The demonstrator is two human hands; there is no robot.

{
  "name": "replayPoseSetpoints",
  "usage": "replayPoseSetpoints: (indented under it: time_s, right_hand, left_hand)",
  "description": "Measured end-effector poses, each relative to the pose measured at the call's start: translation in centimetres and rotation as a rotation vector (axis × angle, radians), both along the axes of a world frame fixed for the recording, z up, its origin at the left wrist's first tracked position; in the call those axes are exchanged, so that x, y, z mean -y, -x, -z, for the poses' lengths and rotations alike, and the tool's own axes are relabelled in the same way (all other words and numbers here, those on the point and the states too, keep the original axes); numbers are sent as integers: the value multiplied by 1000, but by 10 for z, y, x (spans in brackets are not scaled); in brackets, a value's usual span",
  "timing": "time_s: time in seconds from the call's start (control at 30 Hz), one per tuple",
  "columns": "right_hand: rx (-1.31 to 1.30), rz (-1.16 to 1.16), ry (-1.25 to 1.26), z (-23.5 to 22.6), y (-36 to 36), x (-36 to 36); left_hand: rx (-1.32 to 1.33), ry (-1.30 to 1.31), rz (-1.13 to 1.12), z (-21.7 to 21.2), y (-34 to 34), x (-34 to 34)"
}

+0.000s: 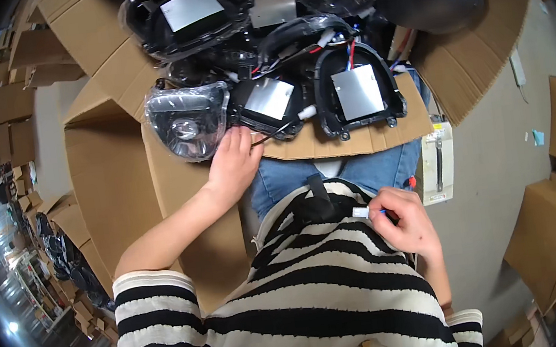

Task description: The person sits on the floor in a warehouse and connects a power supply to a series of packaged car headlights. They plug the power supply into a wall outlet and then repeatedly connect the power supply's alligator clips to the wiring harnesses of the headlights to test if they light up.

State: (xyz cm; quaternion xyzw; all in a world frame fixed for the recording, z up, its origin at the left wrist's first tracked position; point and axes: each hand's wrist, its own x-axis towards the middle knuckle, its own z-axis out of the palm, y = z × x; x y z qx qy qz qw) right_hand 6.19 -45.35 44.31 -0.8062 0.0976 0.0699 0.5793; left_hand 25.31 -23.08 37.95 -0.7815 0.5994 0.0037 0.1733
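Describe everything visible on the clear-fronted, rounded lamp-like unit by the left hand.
The clear-fronted, rounded lamp-like unit looks like glossy transparent plastic over a darker interior. A pale band crosses its upper part, and a round, lens-like element sits below. It lies face up, broad end away from the person, rounded end nearer, left of the black housing with a square silver plate. The fingers of the left hand are at its lower right edge; firm contact is unclear.

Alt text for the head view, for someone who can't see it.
A person's right hand holds a small white connector near the waist; the left hand is beside a clear-fronted unit. Ahead, black housings with silver plates lie on cardboard.
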Motion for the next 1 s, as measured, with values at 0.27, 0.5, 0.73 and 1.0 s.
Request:
replayPoseSetpoints:
  time_s: [0.27, 0.5, 0.73, 1.0]
  right_hand:
    - [-27, -45, 26, -2, -9, -12]
    - [-15, -82, 30, -2, -21, -21]
    - [-38, -99, -11, 0, -33, -24]
    - [-67, 39, -188, 0, -54, -31]
  left_hand:
    - [-107, -126, -119, -23, -11, 10]
    - [-325, -97, 66, -43, -33, 13]
    - [-1085, 265, -185, -52, -34, 20]
    - [-1260, 295, -220, -46, -32, 21]
